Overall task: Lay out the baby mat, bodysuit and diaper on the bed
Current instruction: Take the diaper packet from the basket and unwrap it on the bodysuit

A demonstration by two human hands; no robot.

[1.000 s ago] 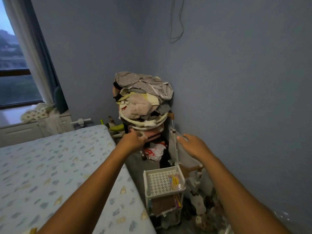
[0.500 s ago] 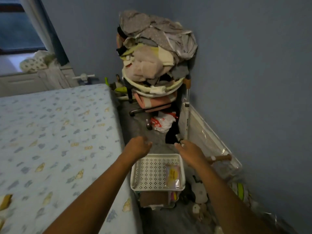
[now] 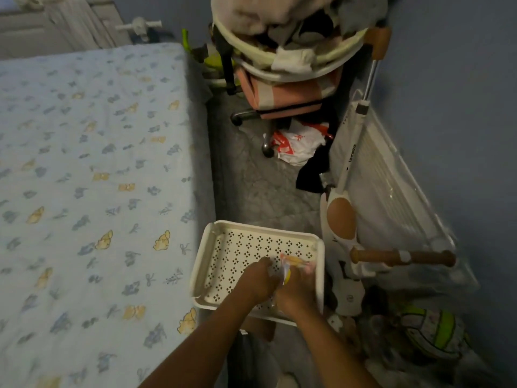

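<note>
— What's hard to make out down there?

— The thing in my hands, mostly. It's a small clear plastic packet with yellow and pink inside (image 3: 289, 266), blurred, and I can't tell what it contains. It sits at the right side of the white perforated plastic tray (image 3: 223, 247), in the lower middle of the frame. The shelves under the tray are hidden by my arms. The heap of clothes on the pink-cushioned chair (image 3: 282, 99) is cut off by the top edge.

— And your hands?

— Both reach down from the bottom edge into the tray, close together. My left hand (image 3: 258, 281) is curled, fingers touching the packet's left edge. My right hand (image 3: 299, 287) is closed around its lower right part, the yellow showing between the two hands. Whether the packet is lifted or resting on the tray, I can't tell.

— Where's the bed?

— The bed with the pale blue sheet printed with small yellow and blue figures (image 3: 92, 177) fills the left half of the frame, its edge just beside the tray.

— What else is around?

— A white folded stroller with brown wooden handles (image 3: 349, 219) leans against the blue wall to the right of the tray. A white and red plastic bag (image 3: 299, 144) lies on the grey floor under the chair, upper middle. A green and white patterned thing (image 3: 430, 331) at lower right is too dim to identify.
</note>
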